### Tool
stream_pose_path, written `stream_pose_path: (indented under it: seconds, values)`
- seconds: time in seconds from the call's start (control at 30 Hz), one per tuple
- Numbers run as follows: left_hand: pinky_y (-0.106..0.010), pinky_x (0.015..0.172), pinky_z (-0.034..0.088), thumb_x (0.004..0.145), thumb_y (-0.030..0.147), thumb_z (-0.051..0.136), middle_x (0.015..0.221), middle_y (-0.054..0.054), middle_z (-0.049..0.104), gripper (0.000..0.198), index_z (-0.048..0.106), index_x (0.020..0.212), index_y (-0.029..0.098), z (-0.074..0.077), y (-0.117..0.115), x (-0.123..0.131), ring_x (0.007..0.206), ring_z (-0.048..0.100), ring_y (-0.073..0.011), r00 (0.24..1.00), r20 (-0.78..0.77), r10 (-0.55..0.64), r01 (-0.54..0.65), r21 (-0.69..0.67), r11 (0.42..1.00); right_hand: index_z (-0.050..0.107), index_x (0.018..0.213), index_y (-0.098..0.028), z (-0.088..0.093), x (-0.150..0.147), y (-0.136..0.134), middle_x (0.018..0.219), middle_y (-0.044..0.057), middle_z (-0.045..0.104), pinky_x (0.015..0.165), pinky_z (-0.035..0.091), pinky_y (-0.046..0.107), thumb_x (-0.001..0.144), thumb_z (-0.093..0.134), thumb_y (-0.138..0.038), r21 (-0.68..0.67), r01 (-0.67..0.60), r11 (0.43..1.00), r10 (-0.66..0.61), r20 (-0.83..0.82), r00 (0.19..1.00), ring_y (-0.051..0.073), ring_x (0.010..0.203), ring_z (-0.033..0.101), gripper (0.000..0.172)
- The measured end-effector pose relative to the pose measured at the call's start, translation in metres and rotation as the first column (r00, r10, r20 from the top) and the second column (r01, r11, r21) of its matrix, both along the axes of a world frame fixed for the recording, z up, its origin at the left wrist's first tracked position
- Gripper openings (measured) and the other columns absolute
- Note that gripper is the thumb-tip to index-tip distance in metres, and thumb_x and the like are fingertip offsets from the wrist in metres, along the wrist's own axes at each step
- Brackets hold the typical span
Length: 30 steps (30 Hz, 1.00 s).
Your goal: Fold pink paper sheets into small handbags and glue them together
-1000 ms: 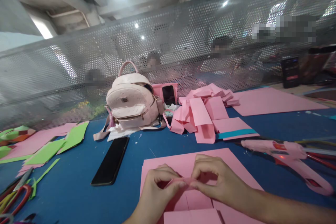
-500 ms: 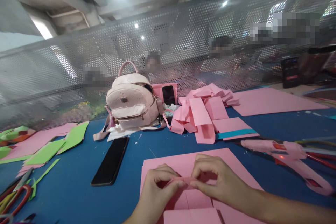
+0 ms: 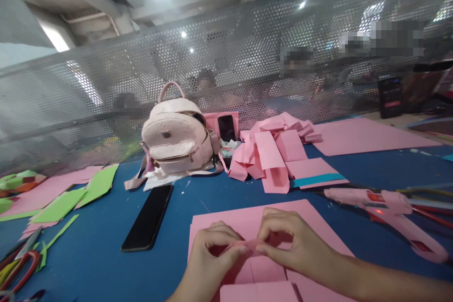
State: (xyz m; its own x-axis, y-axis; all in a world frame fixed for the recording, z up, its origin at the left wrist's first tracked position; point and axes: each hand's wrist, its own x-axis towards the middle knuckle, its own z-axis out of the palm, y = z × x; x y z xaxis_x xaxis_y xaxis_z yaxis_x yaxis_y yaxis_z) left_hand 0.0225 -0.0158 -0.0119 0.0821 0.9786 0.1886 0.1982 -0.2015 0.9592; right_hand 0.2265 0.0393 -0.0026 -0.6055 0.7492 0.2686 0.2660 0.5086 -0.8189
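Both hands pinch the top edge of a pink paper piece [image 3: 267, 268] low in the view. My left hand [image 3: 214, 250] has its thumb and fingers closed on the edge from the left. A short way to the right, my right hand [image 3: 286, 236] pinches the same edge, thumb toward me. Larger pink sheets [image 3: 314, 226] lie flat beneath. Another folded pink piece [image 3: 258, 292] is at the bottom edge of the picture.
A black phone [image 3: 147, 219] lies left of the hands, a pink glue gun [image 3: 385, 212] right. Behind stand a pale backpack [image 3: 173, 137] and a heap of folded pink paper [image 3: 276, 146]. Scissors [image 3: 24, 264] and green paper [image 3: 62, 203] are at left; a perforated screen [image 3: 244, 56] rises behind.
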Motion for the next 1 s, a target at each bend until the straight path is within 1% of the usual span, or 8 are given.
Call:
stream_pose_path:
  seconds: [0.23, 0.37, 0.47, 0.6, 0.73, 0.9, 1.0]
  values:
    - [-0.030, 0.074, 0.050, 0.080, 0.036, 0.076, 0.074, -0.008, 0.074, 0.019, 0.080, 0.071, 0.020, -0.0035, 0.0005, -0.0017, 0.076, 0.066, -0.0213, 0.999, 0.042, 0.021, -0.020, -0.023, 1.000, 0.069, 0.068, -0.018, 0.0021, -0.0003, -0.0004, 0.069, 0.002, 0.062, 0.058, 0.042, 0.023, 0.082, 0.070, -0.027, -0.022, 0.003, 1.000, -0.004, -0.007, 1.000, 0.013, 0.064, 0.056, 0.017]
    - [-0.031, 0.074, 0.050, 0.081, 0.036, 0.075, 0.072, -0.008, 0.073, 0.020, 0.080, 0.070, 0.020, -0.0017, -0.0008, -0.0023, 0.076, 0.065, -0.0211, 1.000, 0.022, 0.005, -0.005, -0.008, 1.000, 0.069, 0.068, -0.018, 0.0015, -0.0004, -0.0009, 0.069, 0.002, 0.062, 0.057, 0.042, 0.024, 0.082, 0.070, -0.027, -0.017, 0.016, 1.000, -0.016, 0.006, 1.000, 0.014, 0.064, 0.056, 0.016]
    - [-0.030, 0.074, 0.050, 0.081, 0.036, 0.075, 0.072, -0.008, 0.073, 0.021, 0.080, 0.069, 0.020, -0.0012, -0.0015, -0.0018, 0.075, 0.065, -0.0209, 1.000, 0.020, 0.020, -0.020, -0.011, 1.000, 0.069, 0.068, -0.018, 0.0006, -0.0002, -0.0007, 0.070, 0.002, 0.062, 0.058, 0.042, 0.024, 0.082, 0.071, -0.026, -0.008, 0.017, 1.000, -0.017, 0.002, 1.000, 0.014, 0.065, 0.056, 0.016]
    - [-0.031, 0.076, 0.050, 0.079, 0.034, 0.076, 0.076, -0.008, 0.074, 0.016, 0.080, 0.072, 0.020, -0.0023, -0.0011, -0.0018, 0.077, 0.067, -0.0213, 0.998, 0.039, 0.047, -0.046, -0.028, 0.999, 0.069, 0.069, -0.019, -0.0009, 0.0004, -0.0002, 0.070, 0.001, 0.063, 0.058, 0.042, 0.024, 0.083, 0.071, -0.028, -0.006, 0.004, 1.000, -0.004, 0.001, 1.000, 0.014, 0.065, 0.057, 0.016]
    - [-0.031, 0.076, 0.050, 0.080, 0.031, 0.075, 0.077, -0.008, 0.074, 0.013, 0.079, 0.073, 0.020, -0.0025, -0.0008, -0.0028, 0.077, 0.067, -0.0209, 0.998, 0.033, 0.051, -0.051, -0.007, 0.999, 0.068, 0.069, -0.019, -0.0025, 0.0005, 0.0007, 0.069, 0.001, 0.063, 0.059, 0.042, 0.024, 0.083, 0.071, -0.027, 0.005, -0.001, 1.000, 0.001, -0.007, 1.000, 0.013, 0.065, 0.056, 0.017]
    - [-0.031, 0.077, 0.049, 0.080, 0.029, 0.075, 0.076, -0.007, 0.074, 0.014, 0.078, 0.071, 0.020, -0.0009, -0.0019, -0.0026, 0.078, 0.067, -0.0212, 0.998, 0.047, 0.048, -0.048, -0.001, 0.999, 0.068, 0.067, -0.018, 0.0012, 0.0005, 0.0003, 0.069, 0.001, 0.062, 0.058, 0.041, 0.024, 0.082, 0.071, -0.028, -0.010, 0.005, 1.000, -0.005, -0.010, 1.000, 0.013, 0.064, 0.055, 0.018]
    - [-0.030, 0.075, 0.049, 0.080, 0.028, 0.074, 0.076, -0.007, 0.073, 0.013, 0.079, 0.073, 0.020, 0.0001, -0.0021, -0.0020, 0.077, 0.066, -0.0206, 0.997, 0.052, 0.051, -0.051, -0.006, 0.999, 0.068, 0.066, -0.018, 0.0042, 0.0004, -0.0008, 0.068, 0.002, 0.062, 0.057, 0.041, 0.024, 0.082, 0.070, -0.029, -0.015, 0.009, 1.000, -0.009, -0.002, 1.000, 0.013, 0.063, 0.055, 0.019]
